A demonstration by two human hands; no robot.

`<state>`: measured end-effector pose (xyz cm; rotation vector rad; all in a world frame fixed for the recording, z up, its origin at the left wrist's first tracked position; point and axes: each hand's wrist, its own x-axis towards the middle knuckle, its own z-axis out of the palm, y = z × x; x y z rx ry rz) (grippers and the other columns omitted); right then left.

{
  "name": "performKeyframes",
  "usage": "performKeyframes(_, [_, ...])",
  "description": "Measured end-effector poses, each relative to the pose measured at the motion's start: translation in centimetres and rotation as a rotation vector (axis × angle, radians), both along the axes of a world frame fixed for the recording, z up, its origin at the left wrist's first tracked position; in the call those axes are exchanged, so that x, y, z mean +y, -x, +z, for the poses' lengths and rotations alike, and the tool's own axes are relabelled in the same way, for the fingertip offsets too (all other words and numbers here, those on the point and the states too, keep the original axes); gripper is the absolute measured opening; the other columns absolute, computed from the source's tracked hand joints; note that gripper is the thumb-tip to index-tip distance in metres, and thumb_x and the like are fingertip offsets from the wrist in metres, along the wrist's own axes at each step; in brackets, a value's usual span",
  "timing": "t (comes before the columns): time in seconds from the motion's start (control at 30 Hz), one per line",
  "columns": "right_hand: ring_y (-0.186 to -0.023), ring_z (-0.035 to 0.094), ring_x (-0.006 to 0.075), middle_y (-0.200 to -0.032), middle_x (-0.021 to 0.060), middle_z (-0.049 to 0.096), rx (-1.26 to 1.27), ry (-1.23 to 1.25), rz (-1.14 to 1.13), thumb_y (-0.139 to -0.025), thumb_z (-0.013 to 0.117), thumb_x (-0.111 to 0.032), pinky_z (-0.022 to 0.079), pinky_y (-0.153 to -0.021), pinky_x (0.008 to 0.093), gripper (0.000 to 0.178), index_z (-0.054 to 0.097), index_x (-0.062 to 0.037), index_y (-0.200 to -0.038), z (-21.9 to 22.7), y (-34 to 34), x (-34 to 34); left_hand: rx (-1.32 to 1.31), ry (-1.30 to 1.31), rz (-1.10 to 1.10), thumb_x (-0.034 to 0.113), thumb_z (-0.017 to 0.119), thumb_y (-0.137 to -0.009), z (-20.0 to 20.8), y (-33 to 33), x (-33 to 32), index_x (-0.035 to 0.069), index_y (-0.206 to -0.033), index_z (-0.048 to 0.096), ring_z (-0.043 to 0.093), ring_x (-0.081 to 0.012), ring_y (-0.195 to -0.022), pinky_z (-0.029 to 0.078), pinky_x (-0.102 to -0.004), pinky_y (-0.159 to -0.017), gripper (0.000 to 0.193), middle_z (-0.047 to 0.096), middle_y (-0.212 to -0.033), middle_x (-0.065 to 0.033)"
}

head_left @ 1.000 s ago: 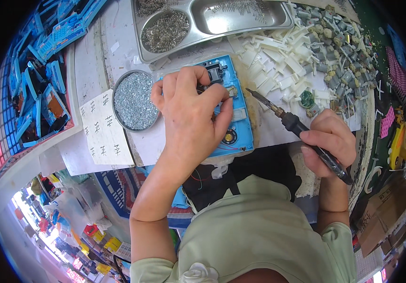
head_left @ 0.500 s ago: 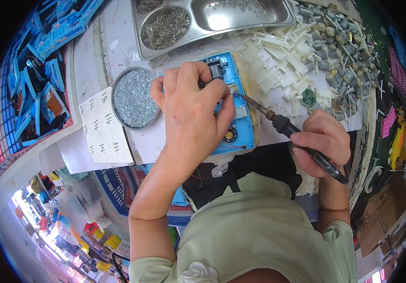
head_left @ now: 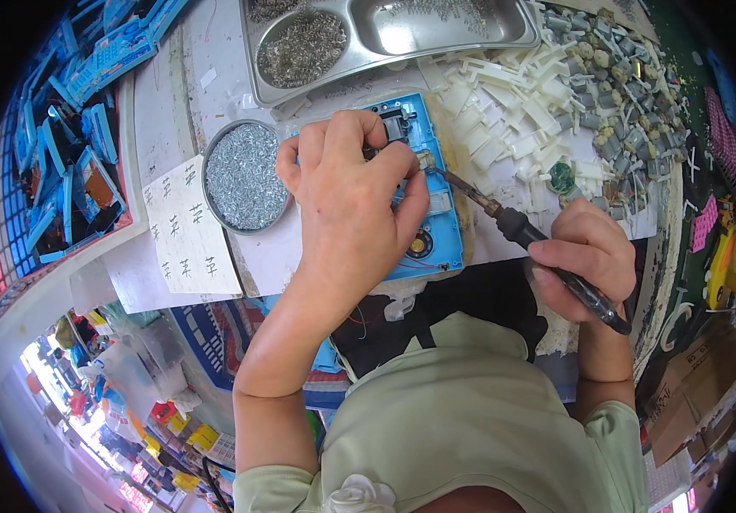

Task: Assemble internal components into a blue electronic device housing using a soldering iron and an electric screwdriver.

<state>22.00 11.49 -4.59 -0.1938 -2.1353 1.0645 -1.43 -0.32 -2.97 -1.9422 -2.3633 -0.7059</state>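
Observation:
A blue plastic housing (head_left: 441, 232) lies on the table in front of me, with a small motor-like part, a round black piece and thin red wires in it. My left hand (head_left: 351, 184) covers its left side. Its fingers are bent and pinched down into the housing; what they grip is hidden beneath them. My right hand (head_left: 586, 256) is wrapped round the dark handle of a soldering iron (head_left: 518, 231). The iron's tip touches or nearly touches a small metal part (head_left: 425, 162) beside my left fingertips.
A round tin of small screws (head_left: 247, 178) stands left of my left hand, beside a paper with handwriting (head_left: 188, 231). Behind is a metal tray (head_left: 376, 53) holding springs. White plastic parts (head_left: 505, 107) and small grey motors (head_left: 633, 111) are heaped at right. Blue housings (head_left: 86, 171) fill a basket at left.
Almost nothing differs. Both hands keep their places, the iron's tip staying at the same small metal part, with the view shifted very slightly.

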Motion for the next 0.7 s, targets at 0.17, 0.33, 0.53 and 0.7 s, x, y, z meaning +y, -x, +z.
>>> performKeyframes(0.17, [-0.057,0.055,0.0212,-0.07,0.0044,0.057,0.013,-0.019,-0.012,-0.067,0.074,0.003,0.042,-0.051,0.0314,0.033,0.075,-0.004,-0.099,0.08,-0.18,0.09,0.01,-0.005,-0.001,0.016,0.078,-0.071,0.0,-0.01,0.03,0.012,-0.079,0.071,0.051,-0.0267,-0.096,0.032,-0.0432,-0.091,0.012,0.051,-0.096,-0.0046])
performKeyframes(0.33, [-0.057,0.054,0.0214,-0.07,0.0045,0.057,0.014,-0.015,-0.01,-0.067,0.074,0.003,0.042,-0.051,0.0314,0.033,0.075,-0.0041,-0.1,0.1,-0.18,0.13,0.025,0.009,-0.001,0.016,0.078,-0.071,0.1,-0.04,0.08,0.013,-0.08,0.071,0.051,-0.0267,-0.095,0.032,-0.0433,-0.091,0.012,0.051,-0.096,-0.0046])
performKeyframes(0.53, [-0.057,0.054,0.0212,-0.071,0.0041,0.056,0.018,-0.024,-0.023,-0.069,0.075,0.002,0.042,-0.051,0.0314,0.033,0.075,-0.0061,-0.101,-0.29,0.17,-0.13,0.018,0.021,0.003,0.017,0.078,-0.071,0.27,-0.04,0.01,0.013,-0.08,0.071,0.051,-0.0267,-0.096,0.033,-0.0439,-0.092,0.012,0.051,-0.096,-0.0043])
performKeyframes(0.7, [-0.058,0.054,0.0206,-0.071,0.0025,0.056,-0.002,-0.037,-0.027,-0.07,0.075,0.0,0.042,-0.051,0.0308,0.034,0.076,-0.0087,-0.102,-0.41,0.2,-0.28,0.016,0.019,-0.003,0.017,0.079,-0.071,0.15,0.01,0.03,0.013,-0.08,0.071,0.051,-0.0267,-0.096,0.033,-0.0438,-0.092,0.013,0.052,-0.097,-0.0042])
